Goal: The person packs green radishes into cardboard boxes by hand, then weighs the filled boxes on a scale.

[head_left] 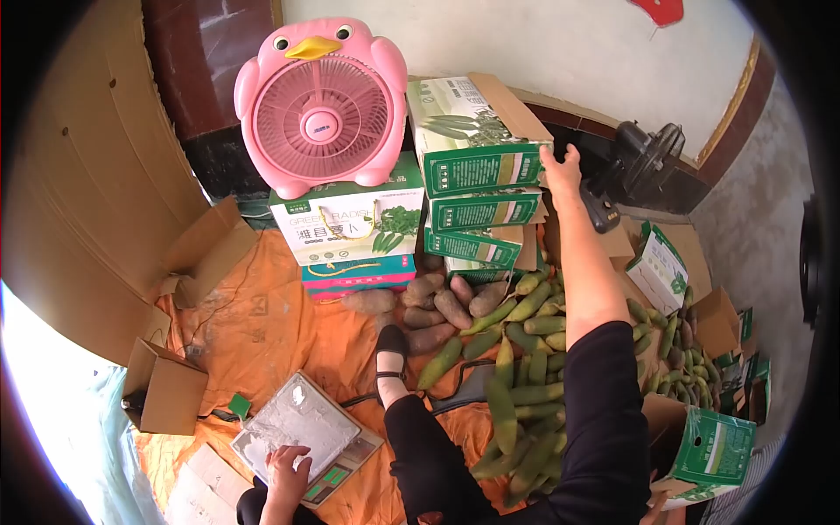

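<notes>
My left hand (287,477) hangs over the near edge of a flat digital scale (297,424), its fingers loosely bent and apart, with nothing in them. My right hand (562,175) is stretched forward to the right front corner of the top green-and-white carton (481,166). Its fingers are spread and touch the carton's edge. That carton lies on a stack of similar cartons (486,210). Below the stack lie reddish-brown roots (453,309) and a large heap of green radishes (534,394), beside my right arm.
A pink penguin-shaped fan (321,122) stands on a radish gift box (350,223). Behind my right arm is a black fan (630,166). Open cartons (713,446) stand at right, a brown box (166,389) at left. Orange sheeting (262,324) covers the floor.
</notes>
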`<state>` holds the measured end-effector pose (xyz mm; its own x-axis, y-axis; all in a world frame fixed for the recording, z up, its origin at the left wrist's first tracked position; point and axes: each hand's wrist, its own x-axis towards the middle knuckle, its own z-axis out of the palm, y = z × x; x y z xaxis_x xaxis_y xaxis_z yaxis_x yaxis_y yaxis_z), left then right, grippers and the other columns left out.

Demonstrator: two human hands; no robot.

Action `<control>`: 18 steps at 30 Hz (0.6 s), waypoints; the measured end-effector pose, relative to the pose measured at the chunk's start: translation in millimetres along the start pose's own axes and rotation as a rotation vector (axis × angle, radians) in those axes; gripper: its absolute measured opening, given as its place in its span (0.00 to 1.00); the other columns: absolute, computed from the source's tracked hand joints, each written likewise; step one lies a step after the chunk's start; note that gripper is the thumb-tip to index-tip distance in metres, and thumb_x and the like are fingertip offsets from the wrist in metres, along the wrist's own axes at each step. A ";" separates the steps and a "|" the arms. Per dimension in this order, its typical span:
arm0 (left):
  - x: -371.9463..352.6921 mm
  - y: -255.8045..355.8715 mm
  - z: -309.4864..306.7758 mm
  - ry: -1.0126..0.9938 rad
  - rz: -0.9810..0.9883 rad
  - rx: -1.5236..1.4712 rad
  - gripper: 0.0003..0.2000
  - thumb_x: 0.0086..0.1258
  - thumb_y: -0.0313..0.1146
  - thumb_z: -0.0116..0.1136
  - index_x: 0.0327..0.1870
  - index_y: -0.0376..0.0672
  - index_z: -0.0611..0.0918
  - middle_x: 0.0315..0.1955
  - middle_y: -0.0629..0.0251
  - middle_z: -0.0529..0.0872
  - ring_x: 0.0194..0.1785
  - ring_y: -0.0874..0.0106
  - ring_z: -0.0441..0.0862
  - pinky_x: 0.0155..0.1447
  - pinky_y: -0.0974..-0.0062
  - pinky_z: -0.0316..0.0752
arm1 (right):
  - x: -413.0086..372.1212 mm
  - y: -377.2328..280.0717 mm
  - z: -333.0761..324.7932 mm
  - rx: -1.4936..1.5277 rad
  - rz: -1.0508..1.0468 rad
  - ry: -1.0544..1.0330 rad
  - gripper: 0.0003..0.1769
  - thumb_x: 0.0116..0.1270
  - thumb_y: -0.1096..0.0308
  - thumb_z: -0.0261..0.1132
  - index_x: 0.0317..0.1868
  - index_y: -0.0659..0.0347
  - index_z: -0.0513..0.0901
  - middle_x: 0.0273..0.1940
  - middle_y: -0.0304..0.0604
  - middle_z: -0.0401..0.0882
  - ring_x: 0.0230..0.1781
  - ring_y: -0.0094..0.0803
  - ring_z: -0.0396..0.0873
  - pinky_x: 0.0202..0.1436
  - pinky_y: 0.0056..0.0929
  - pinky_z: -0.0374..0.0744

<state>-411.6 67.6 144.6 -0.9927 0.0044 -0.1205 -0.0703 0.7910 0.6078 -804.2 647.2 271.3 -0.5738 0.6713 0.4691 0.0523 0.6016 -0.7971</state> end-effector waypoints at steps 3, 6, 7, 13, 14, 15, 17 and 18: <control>4.0 -0.8 0.5 -0.027 -0.029 0.026 0.08 0.55 0.28 0.64 0.38 0.44 0.84 0.36 0.60 0.85 0.48 0.58 0.80 0.59 0.62 0.66 | 4.5 -15.6 -2.4 0.260 0.174 -0.136 0.53 0.57 0.49 0.71 0.73 0.66 0.52 0.71 0.63 0.55 0.73 0.49 0.56 0.71 0.38 0.61; 3.3 0.1 2.5 -0.075 -0.104 0.019 0.09 0.57 0.31 0.63 0.39 0.47 0.85 0.38 0.62 0.84 0.50 0.59 0.78 0.66 0.50 0.59 | 5.6 -18.8 0.3 0.437 0.243 -0.228 0.55 0.57 0.51 0.72 0.73 0.67 0.48 0.71 0.61 0.53 0.71 0.46 0.59 0.70 0.36 0.61; 2.5 2.6 1.7 -0.090 -0.108 0.056 0.09 0.57 0.31 0.63 0.39 0.47 0.85 0.38 0.62 0.84 0.50 0.59 0.78 0.66 0.49 0.59 | 5.3 -18.7 2.1 0.406 0.251 -0.185 0.50 0.57 0.53 0.73 0.70 0.69 0.55 0.66 0.59 0.61 0.65 0.42 0.65 0.66 0.34 0.65; -0.6 4.7 2.3 -0.089 -0.122 0.098 0.09 0.58 0.31 0.63 0.39 0.46 0.84 0.38 0.62 0.84 0.50 0.58 0.78 0.66 0.48 0.58 | 8.4 5.0 -4.8 0.483 0.311 -0.188 0.23 0.55 0.56 0.75 0.42 0.67 0.83 0.37 0.41 0.82 0.35 0.27 0.78 0.43 0.28 0.75; -1.2 4.1 2.5 -0.082 -0.118 0.108 0.09 0.58 0.31 0.63 0.39 0.46 0.84 0.38 0.62 0.84 0.50 0.59 0.78 0.66 0.48 0.58 | 4.2 5.6 -11.9 0.496 0.358 -0.232 0.23 0.55 0.57 0.75 0.43 0.66 0.83 0.37 0.41 0.81 0.35 0.27 0.78 0.42 0.28 0.75; -2.0 3.9 2.5 -0.075 -0.113 0.117 0.09 0.57 0.31 0.63 0.39 0.46 0.84 0.38 0.62 0.84 0.50 0.59 0.79 0.66 0.48 0.58 | 0.7 5.3 -19.2 0.508 0.405 -0.277 0.22 0.55 0.57 0.75 0.43 0.65 0.82 0.37 0.40 0.81 0.35 0.27 0.78 0.41 0.27 0.74; -4.2 4.9 1.7 -0.073 -0.100 0.127 0.08 0.57 0.31 0.63 0.39 0.46 0.84 0.37 0.62 0.84 0.50 0.60 0.79 0.66 0.48 0.59 | -6.4 3.8 -35.7 0.494 0.492 -0.326 0.19 0.56 0.59 0.73 0.42 0.63 0.82 0.37 0.40 0.82 0.35 0.28 0.79 0.41 0.28 0.76; -5.3 4.7 1.7 -0.075 -0.093 0.132 0.08 0.57 0.30 0.63 0.39 0.46 0.84 0.37 0.62 0.84 0.50 0.60 0.79 0.66 0.48 0.59 | -7.7 9.8 -41.1 0.595 0.496 -0.435 0.18 0.57 0.60 0.71 0.42 0.62 0.82 0.38 0.40 0.82 0.37 0.30 0.80 0.43 0.29 0.76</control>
<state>-406.6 72.4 146.8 -0.9722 -0.0308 -0.2322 -0.1429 0.8636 0.4835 -765.7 665.8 275.5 -0.8641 0.4981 -0.0723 0.0134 -0.1209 -0.9926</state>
